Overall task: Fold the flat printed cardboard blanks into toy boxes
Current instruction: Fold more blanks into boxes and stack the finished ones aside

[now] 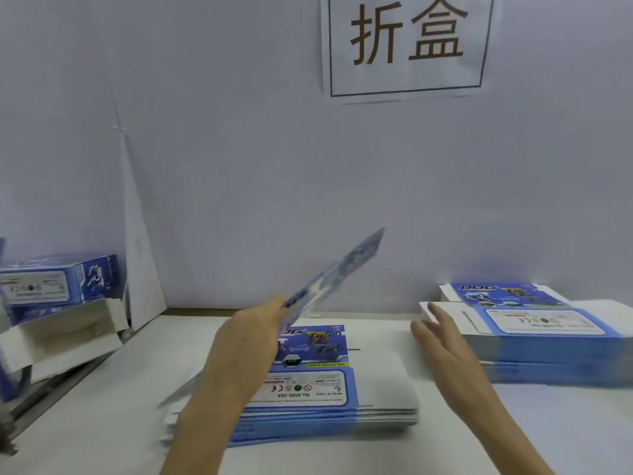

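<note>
Blank (337, 269) is in the air, tilted and blurred, pinched at its lower end by the left hand (250, 341) above the middle stack (342, 402) on the table (102, 423). Right hand (442, 341) hovers, fingers spread, holding nothing, just beside the right stack (548, 341). Folded boxes (58, 286) sit far left.
</note>
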Available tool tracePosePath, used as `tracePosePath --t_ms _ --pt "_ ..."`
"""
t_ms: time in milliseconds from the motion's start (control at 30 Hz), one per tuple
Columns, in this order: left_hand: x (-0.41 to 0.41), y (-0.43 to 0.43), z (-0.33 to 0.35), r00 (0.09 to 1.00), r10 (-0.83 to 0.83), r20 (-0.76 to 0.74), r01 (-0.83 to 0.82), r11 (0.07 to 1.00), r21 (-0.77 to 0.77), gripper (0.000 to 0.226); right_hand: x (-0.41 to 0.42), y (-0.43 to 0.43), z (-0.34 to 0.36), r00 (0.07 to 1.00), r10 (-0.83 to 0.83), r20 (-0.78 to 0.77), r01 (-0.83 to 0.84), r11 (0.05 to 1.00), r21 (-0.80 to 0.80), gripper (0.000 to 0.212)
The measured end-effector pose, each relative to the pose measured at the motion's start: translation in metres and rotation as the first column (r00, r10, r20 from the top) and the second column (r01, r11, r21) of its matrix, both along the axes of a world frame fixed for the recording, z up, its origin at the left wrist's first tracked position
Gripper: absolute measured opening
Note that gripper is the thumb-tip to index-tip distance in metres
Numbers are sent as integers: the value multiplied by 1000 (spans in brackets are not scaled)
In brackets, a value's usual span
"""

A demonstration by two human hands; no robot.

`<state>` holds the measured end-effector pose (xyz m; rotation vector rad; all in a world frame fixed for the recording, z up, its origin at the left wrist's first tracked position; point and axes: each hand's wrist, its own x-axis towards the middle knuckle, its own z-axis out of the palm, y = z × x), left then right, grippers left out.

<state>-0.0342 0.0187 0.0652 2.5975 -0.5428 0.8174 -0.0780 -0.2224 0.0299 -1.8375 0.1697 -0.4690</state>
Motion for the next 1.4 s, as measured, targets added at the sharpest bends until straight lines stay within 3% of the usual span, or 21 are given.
tracePosePath --t_ms 100,200,267,400,533,700,833,900,967,1033,1133,1233,1300,1400 --pt "-9 0 11 970 -51 239 141 915 -378 22 -1 11 4 998 66 -21 -67 997 -36 52" --pt "-14 -6 20 965 -167 203 263 649 -714 34 -1 21 20 990 136 42 -136 991 2 42" --pt "-14 -10 28 956 -233 179 275 495 -825 37 -1 26 35 974 181 136 -188 981 41 26" --pt "-12 -18 39 928 -322 190 303 351 -886 43 -5 28 59 924 145 353 -203 970 131 31" --pt "-14 -25 36 928 -349 132 278 411 -868 68 -12 32 63 890 96 446 -183 970 158 35" --pt "-12 -33 33 943 -320 92 228 420 -878 57 -15 35 60 903 78 423 -137 984 112 52" --pt "-13 -36 32 944 -319 81 214 410 -887 72 -15 35 60 923 87 375 -121 990 68 69" --pt "-14 -38 33 932 -353 80 225 394 -891 76 -16 33 60 930 104 353 -122 992 29 79" --pt "-19 -44 33 905 -416 83 252 369 -895 65 -17 35 60 940 145 309 -166 985 43 84" --pt "-24 -54 30 891 -444 99 290 388 -875 53 -17 43 60 936 230 268 -246 969 26 76" --pt "-27 -57 30 884 -454 110 325 428 -844 53 -15 51 55 929 293 224 -315 946 71 49" --pt "-19 -41 34 856 -517 30 268 393 -880 56 -15 35 53 926 354 135 -370 920 126 36" --pt "-15 -27 35 813 -581 -34 204 338 -919 69 -17 19 55 902 432 31 -429 883 188 33" --pt "-11 -13 32 770 -613 -177 130 422 -897 101 -23 6 60 866 499 -39 -479 850 220 21"
